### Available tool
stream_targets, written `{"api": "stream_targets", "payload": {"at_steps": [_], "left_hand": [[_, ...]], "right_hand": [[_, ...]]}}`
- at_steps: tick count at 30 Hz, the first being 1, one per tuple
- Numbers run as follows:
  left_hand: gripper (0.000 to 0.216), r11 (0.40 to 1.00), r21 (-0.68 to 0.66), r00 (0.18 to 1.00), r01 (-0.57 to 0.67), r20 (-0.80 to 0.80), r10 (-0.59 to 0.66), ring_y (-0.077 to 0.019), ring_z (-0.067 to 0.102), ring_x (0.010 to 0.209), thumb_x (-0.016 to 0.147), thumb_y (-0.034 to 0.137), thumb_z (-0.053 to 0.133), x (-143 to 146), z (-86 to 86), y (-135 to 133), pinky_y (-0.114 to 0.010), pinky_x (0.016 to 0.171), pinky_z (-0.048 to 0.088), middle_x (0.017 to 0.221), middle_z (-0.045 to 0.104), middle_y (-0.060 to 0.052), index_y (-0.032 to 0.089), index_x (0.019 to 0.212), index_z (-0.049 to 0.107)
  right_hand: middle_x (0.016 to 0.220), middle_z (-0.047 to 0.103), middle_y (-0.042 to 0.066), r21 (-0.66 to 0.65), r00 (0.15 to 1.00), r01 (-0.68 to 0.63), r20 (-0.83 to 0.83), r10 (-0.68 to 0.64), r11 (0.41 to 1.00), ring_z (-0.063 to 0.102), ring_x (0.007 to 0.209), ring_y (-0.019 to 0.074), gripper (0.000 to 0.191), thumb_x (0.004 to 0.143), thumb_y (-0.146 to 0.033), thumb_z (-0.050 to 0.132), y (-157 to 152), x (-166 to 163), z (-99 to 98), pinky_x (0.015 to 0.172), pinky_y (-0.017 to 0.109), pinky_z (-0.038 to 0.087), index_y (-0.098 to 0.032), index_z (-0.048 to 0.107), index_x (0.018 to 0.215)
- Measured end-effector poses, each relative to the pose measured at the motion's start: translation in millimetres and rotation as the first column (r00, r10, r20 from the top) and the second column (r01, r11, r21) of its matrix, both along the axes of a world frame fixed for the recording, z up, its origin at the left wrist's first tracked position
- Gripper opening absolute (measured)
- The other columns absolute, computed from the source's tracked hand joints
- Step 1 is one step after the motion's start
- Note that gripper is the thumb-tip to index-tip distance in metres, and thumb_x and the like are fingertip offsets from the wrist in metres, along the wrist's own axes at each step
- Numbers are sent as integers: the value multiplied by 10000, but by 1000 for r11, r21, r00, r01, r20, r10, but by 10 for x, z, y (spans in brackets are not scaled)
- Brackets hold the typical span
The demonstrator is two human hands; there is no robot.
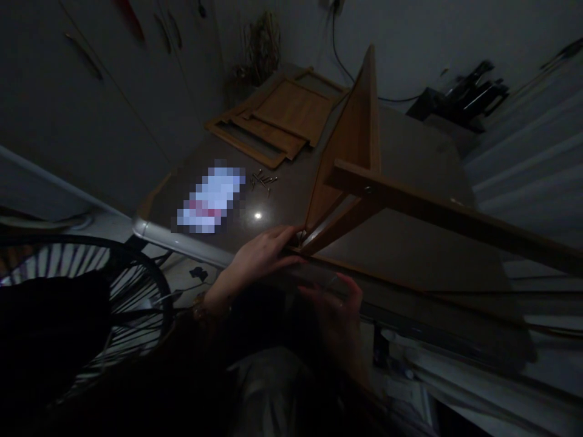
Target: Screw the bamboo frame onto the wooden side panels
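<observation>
A partly joined wooden frame [350, 130] stands tilted on the table, with a flat panel and long side rails. My left hand [259, 258] is closed around the near lower end of this frame, fingers on top and thumb below, at the table's front edge. Just right of it, my right hand [339, 303] is held below the edge, its fingers curled. Something small and thin shows at its fingertips, too dim to name. A screw head [368, 190] sits in the upper rail. Several loose screws [264, 179] lie on the tabletop.
Flat wooden panels [282, 115] lie stacked farther back on the table [218, 240]. A pixelated bright rectangle [212, 197] is left of the screws. Dark appliances [460, 97] stand at the back right. A black round-backed chair [136, 291] is at the left.
</observation>
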State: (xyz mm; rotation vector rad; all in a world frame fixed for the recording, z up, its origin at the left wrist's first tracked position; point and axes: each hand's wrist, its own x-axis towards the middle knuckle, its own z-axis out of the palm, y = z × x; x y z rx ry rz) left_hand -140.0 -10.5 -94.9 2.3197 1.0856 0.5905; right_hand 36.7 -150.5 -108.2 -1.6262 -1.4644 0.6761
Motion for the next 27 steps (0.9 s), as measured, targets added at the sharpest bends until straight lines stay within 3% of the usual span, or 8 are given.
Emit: {"api": "stream_targets", "payload": {"at_steps": [4, 7, 11, 17, 23, 25, 27], "left_hand": [[614, 1000, -6, 1000, -6, -6, 6, -253, 633, 1136, 867, 535, 580, -4, 5, 3, -388, 923, 553, 1257, 621, -112, 235, 1378, 417], [604, 1000, -14, 1000, 2, 14, -2, -242, 637, 1118, 871, 526, 581, 1, 6, 13, -370, 914, 546, 1251, 623, -102, 244, 1379, 415], [627, 999, -32, 999, 34, 39, -32, -236, 638, 1109, 868, 552, 569, 11, -19, 38, -359, 901, 542, 1239, 629, -105, 239, 1386, 406], [642, 999, -28, 999, 42, 34, -41, -247, 622, 1139, 861, 556, 577, 9, -34, 55, -376, 950, 525, 1246, 623, -108, 227, 1387, 410], [617, 998, -42, 998, 41, 51, -39, -231, 642, 1086, 873, 537, 572, 9, -15, 39, -360, 912, 538, 1230, 631, -97, 237, 1388, 413], [627, 998, -43, 998, 47, 50, -45, -232, 639, 1087, 873, 537, 572, 10, -18, 40, -359, 910, 538, 1230, 631, -99, 237, 1397, 404], [640, 998, -40, 998, 50, 46, -48, -236, 638, 1089, 872, 543, 570, 11, -27, 43, -366, 915, 537, 1230, 628, -103, 234, 1405, 395]], "right_hand": [[1091, 735, 62, -134, 977, -29, -212, 0, 991, 670, 1097, 204, 360, 950, -386, 527, -21, 6, 58, 1022, 427, 486, -251, 548, 1282], [1066, 750, 31, -189, 967, -64, -253, 14, 980, 688, 1056, 204, 388, 944, -385, 539, 25, -17, 128, 983, 409, 509, -280, 529, 1317], [1037, 754, 12, -149, 993, -50, -116, 33, 988, 712, 941, 183, 258, 954, -377, 514, 122, -34, 151, 868, 331, 552, -284, 668, 1138], [989, 725, 66, 81, 960, -133, 257, 108, 988, 663, 902, 195, 301, 969, -290, 447, 189, -21, 18, 810, 356, 552, -263, 678, 1159], [1050, 718, 50, 20, 977, -102, 191, 96, 995, 682, 907, 177, 483, 968, -292, 464, 133, -1, 1, 798, 335, 569, -290, 399, 1447], [1068, 723, 34, 41, 982, -111, 155, 103, 993, 693, 942, 178, 390, 949, -303, 512, 122, 19, 3, 817, 333, 573, -304, 523, 1339], [1034, 735, 27, 76, 983, -125, 143, 113, 989, 687, 1016, 199, 214, 933, -307, 536, 120, 31, 7, 855, 351, 570, -289, 666, 1102]]}}
